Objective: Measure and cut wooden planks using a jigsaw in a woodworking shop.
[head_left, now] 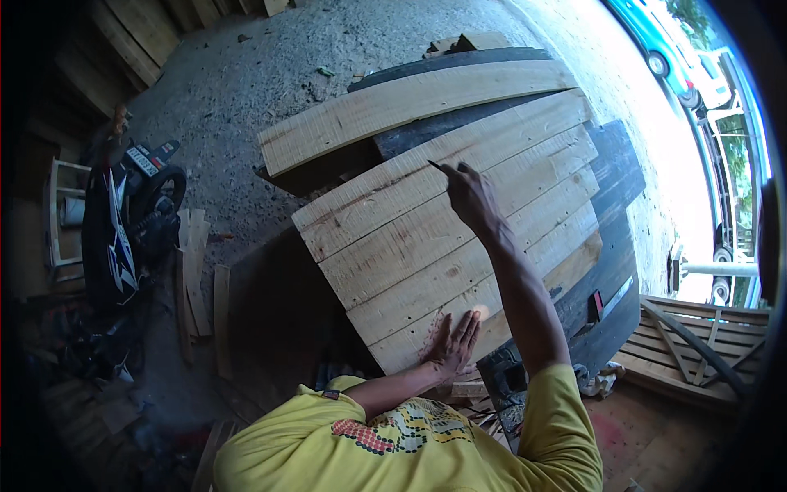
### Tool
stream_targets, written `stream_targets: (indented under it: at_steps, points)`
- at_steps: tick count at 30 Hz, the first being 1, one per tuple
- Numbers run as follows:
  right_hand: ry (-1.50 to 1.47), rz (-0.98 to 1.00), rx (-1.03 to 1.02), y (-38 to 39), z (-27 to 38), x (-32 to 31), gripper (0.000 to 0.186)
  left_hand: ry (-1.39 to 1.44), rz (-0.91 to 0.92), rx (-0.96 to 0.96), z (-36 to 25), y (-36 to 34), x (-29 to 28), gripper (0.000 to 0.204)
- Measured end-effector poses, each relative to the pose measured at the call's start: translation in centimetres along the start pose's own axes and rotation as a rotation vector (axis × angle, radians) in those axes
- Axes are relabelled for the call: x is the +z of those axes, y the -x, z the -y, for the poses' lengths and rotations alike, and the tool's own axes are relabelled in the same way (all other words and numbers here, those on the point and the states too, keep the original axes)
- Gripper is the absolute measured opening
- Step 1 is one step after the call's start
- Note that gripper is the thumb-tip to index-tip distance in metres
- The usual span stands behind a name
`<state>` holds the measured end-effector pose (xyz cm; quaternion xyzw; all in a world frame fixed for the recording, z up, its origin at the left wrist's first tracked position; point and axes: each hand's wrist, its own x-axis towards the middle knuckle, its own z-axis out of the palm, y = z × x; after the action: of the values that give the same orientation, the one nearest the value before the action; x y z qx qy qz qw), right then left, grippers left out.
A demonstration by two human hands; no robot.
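Observation:
Pale wooden boards lie edge to edge before me, forming a slanted panel. My right hand is over the far part of the panel, its fingers closed round a short, dark, pointed stick like a pencil. The stick's tip is at the farthest board of the panel; whether it touches the wood I cannot tell. Close to my body, my left hand lies flat on the nearest boards with its fingers stretched out. Reddish marks show on the wood beside it.
A loose plank lies beyond the panel. Dark worktop sheets stick out at the right, with a red-and-black tool. A motorcycle and wood strips stand left. A slatted wooden frame is at right.

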<state>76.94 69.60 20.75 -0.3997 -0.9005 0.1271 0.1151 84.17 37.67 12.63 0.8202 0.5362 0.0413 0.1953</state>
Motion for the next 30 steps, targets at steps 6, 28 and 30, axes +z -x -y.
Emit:
stream_targets:
  at_steps: [6,28,30]
  points:
    - [0.029,-0.021,-0.301,-7.6,2.0,4.7,0.017,-0.087,-0.042,-0.005,0.5,0.1,0.2,0.113]
    - [0.195,0.126,0.395,27.8,-8.9,-12.6,0.018,0.105,-0.114,-0.013,-0.9,-0.9,2.4,0.127]
    - [0.209,0.116,0.338,21.1,-9.4,-10.7,0.017,-0.028,-0.148,-0.007,-0.8,-0.9,2.4,0.127]
